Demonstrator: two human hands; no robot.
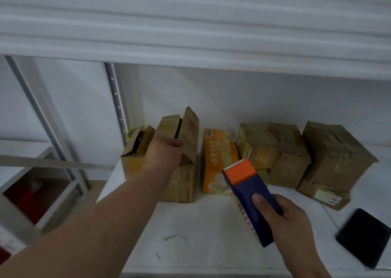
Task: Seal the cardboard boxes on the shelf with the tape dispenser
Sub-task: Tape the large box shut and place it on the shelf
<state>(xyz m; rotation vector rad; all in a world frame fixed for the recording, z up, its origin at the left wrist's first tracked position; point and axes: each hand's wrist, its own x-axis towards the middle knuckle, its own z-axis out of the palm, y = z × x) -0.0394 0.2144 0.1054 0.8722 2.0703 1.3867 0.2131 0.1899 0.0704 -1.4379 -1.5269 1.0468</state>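
Head view: the left hand (164,153) is reaching to the tall box (179,157) at about 11 o'clock on the shelf (201,225), gripping its top edge with the thumb lying along the front flap; the fingers are going out of sight behind the cardboard. The right hand (283,212) is clasping the dispenser (251,197) at 4 o'clock, thumb pressed on its blue body, orange nose aimed up toward the boxes.

The tall box's 2 flaps are standing apart, with a dark slit between them. A sound way to do this step, as I judge it: the left hand should be pressing both flaps flat and level, so the seam is meeting cleanly, before the dispenser's nose is touching down at the near end. Then it should be running straight along the seam with steady downward pressure, the tape lapping over both edges.

A small box (135,150) at 10 o'clock is also gaping open. An orange carton (218,161) is sitting at 12 o'clock, printed and glossy. 3 brown boxes (296,150) at 1 to 2 o'clock are looking shut already, their tops creased and shiny as if taped.

The cardboard is looking soft, worn and dented, so it would be buckling under hard pressing. The dispenser is hard, smooth plastic, blocky in shape. A flat black slab (364,237) is lying at 4 o'clock.
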